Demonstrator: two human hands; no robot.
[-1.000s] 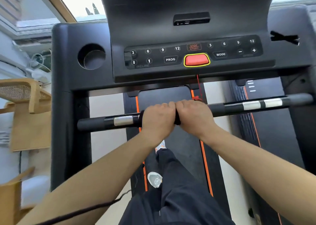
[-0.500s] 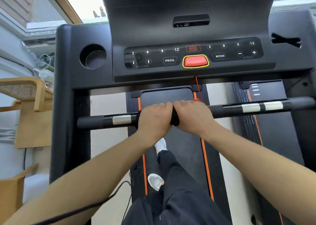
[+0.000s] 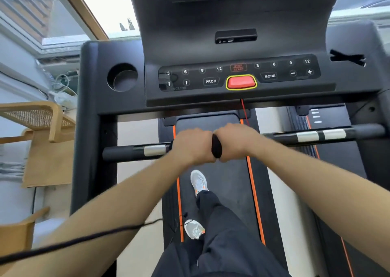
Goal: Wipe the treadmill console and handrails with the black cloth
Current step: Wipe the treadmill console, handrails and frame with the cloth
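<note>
Both hands had drifted a little toward the left along the bar since the earlier frames, and my view had tipped down slightly, so the leading shoe showed more fully on the belt. I kept my left hand point(image 3: 193, 145) curled shut over the front handrail point(image 3: 135, 152), knuckles up, and my right hand point(image 3: 236, 141) wrapped the same bar just beside it, the two nearly touching. Between them a short dark bulge showed on the bar; I could not tell whether that was the black cloth or only the bar's own grip, so I could not place the cloth with any certainty. Silver sensor bands point(image 3: 307, 136) sat on the handrail well out to the right, and another one lay just left of my left hand. Above, the treadmill console point(image 3: 240, 44) rose with its row of buttons, and the red stop button point(image 3: 241, 82) ringed in yellow sat at the centre of the panel. A round cup holder point(image 3: 122, 77) was sunk into the console's left side. Below the bar, my grey shoes point(image 3: 198, 180) stood on the black belt point(image 3: 228, 175) between its orange stripes.
</note>
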